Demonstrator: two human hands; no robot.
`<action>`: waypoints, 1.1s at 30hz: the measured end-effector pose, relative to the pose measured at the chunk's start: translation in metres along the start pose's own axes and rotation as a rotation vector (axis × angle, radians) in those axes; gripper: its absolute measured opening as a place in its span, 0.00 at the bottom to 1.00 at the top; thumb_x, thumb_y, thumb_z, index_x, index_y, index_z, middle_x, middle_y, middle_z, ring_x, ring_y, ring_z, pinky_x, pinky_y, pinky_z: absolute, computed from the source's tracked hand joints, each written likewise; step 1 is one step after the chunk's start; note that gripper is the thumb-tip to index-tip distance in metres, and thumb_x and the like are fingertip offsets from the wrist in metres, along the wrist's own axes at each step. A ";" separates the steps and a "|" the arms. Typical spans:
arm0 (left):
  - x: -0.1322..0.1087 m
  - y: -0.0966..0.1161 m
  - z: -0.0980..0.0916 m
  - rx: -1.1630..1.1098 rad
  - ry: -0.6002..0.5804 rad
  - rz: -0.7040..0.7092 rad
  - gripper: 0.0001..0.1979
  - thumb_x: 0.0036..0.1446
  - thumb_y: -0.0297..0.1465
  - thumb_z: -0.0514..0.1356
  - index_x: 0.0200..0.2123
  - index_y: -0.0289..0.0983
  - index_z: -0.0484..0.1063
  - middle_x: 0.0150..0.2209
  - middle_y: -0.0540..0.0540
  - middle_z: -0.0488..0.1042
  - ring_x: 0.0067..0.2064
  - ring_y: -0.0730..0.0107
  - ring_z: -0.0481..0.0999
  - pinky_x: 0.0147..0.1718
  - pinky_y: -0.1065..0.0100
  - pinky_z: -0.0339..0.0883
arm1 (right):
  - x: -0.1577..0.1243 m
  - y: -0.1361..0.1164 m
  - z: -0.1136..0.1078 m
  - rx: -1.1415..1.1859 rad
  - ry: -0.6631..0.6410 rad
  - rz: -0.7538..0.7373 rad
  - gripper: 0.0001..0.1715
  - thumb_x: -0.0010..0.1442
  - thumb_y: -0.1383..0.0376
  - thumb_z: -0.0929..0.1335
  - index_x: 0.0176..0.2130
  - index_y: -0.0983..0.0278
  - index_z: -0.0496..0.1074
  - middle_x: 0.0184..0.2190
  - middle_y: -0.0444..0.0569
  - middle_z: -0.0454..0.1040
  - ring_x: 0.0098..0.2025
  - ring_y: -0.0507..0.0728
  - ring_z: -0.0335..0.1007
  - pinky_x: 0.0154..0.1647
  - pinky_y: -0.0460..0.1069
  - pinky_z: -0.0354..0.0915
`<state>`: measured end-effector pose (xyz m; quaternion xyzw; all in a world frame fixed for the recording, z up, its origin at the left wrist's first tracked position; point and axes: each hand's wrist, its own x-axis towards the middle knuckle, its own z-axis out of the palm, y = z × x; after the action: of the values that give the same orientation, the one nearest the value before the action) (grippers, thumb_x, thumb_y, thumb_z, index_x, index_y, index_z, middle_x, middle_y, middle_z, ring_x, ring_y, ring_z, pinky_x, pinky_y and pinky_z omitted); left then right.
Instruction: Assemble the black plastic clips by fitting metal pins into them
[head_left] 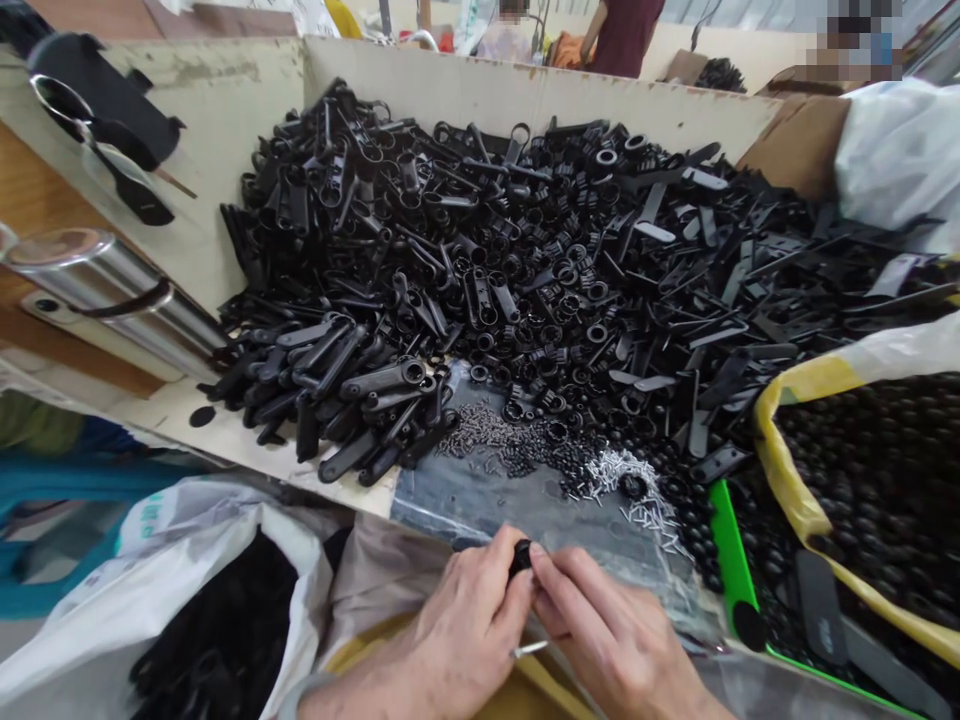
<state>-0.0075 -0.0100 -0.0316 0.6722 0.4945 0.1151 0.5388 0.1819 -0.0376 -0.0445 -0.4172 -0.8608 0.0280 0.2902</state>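
Note:
My left hand (pixel 457 630) and my right hand (pixel 607 630) meet at the near edge of the table, fingers pinched together round a small black plastic part (pixel 520 556). A thin silver pin (pixel 529 649) sticks out below, between the two hands; which hand holds it I cannot tell. Just beyond my fingers lies a dark sheet (pixel 495 495) with small silver pins (pixel 637 490) and tiny dark screws (pixel 480 430) scattered on it. A big heap of black plastic handles and ring parts (pixel 525 260) fills the table behind.
A white bag of black parts (pixel 217 600) sits at lower left. A yellow-rimmed bag of round black pieces (pixel 885 480) and a green tray (pixel 731 565) are on the right. A steel flask (pixel 112 290) lies at left. Cardboard walls (pixel 525 90) back the heap; other people stand beyond.

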 end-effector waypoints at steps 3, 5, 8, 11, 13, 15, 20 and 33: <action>0.002 -0.002 0.000 -0.013 -0.013 -0.035 0.22 0.68 0.42 0.46 0.55 0.40 0.71 0.50 0.34 0.80 0.54 0.44 0.76 0.56 0.48 0.67 | 0.001 0.001 0.001 -0.009 -0.008 0.007 0.15 0.75 0.73 0.61 0.56 0.72 0.71 0.35 0.55 0.79 0.30 0.55 0.79 0.25 0.46 0.74; 0.003 -0.001 -0.003 -0.015 -0.019 -0.040 0.21 0.68 0.41 0.47 0.55 0.39 0.70 0.51 0.34 0.79 0.56 0.46 0.75 0.58 0.49 0.65 | 0.005 0.001 -0.001 -0.026 -0.002 0.003 0.14 0.75 0.73 0.60 0.54 0.72 0.71 0.34 0.54 0.78 0.28 0.54 0.77 0.22 0.46 0.73; 0.005 0.003 -0.006 -0.009 -0.058 -0.027 0.19 0.68 0.39 0.46 0.52 0.39 0.70 0.51 0.35 0.79 0.56 0.48 0.75 0.58 0.49 0.66 | 0.010 0.001 -0.004 -0.006 -0.054 0.024 0.15 0.75 0.72 0.59 0.52 0.71 0.72 0.32 0.52 0.77 0.26 0.54 0.76 0.21 0.46 0.72; 0.005 0.004 -0.005 0.003 -0.060 -0.047 0.21 0.68 0.40 0.46 0.54 0.38 0.69 0.54 0.33 0.77 0.58 0.47 0.74 0.59 0.48 0.64 | 0.009 0.002 -0.002 0.002 -0.056 0.025 0.15 0.75 0.73 0.59 0.52 0.73 0.72 0.32 0.52 0.76 0.26 0.54 0.77 0.21 0.47 0.72; 0.003 0.002 -0.002 0.011 -0.051 -0.060 0.23 0.68 0.41 0.45 0.56 0.36 0.69 0.56 0.31 0.76 0.59 0.46 0.73 0.60 0.47 0.63 | 0.006 0.003 0.002 -0.029 -0.018 0.014 0.15 0.75 0.73 0.60 0.52 0.74 0.72 0.33 0.53 0.76 0.26 0.55 0.77 0.20 0.46 0.72; 0.002 0.002 0.000 0.021 -0.053 -0.065 0.25 0.68 0.41 0.44 0.60 0.35 0.67 0.57 0.30 0.75 0.60 0.45 0.72 0.61 0.47 0.62 | 0.002 0.004 0.005 -0.052 0.007 0.014 0.15 0.74 0.73 0.60 0.52 0.74 0.73 0.33 0.53 0.77 0.26 0.55 0.77 0.20 0.46 0.72; 0.004 0.004 -0.003 0.008 -0.055 -0.064 0.22 0.68 0.38 0.44 0.57 0.36 0.68 0.54 0.31 0.76 0.59 0.47 0.72 0.59 0.49 0.62 | -0.001 0.006 0.007 -0.017 -0.023 0.004 0.15 0.74 0.72 0.60 0.54 0.73 0.73 0.35 0.55 0.78 0.27 0.55 0.78 0.23 0.46 0.75; 0.019 -0.019 0.004 -0.587 -0.058 0.062 0.22 0.70 0.50 0.53 0.49 0.37 0.72 0.24 0.57 0.63 0.24 0.76 0.56 0.23 0.73 0.52 | 0.016 0.003 0.002 0.516 0.062 0.614 0.20 0.71 0.57 0.69 0.60 0.58 0.75 0.33 0.44 0.74 0.25 0.51 0.70 0.24 0.43 0.70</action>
<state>-0.0057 0.0013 -0.0562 0.5057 0.4035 0.2501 0.7203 0.1754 -0.0234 -0.0401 -0.5689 -0.6517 0.3160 0.3896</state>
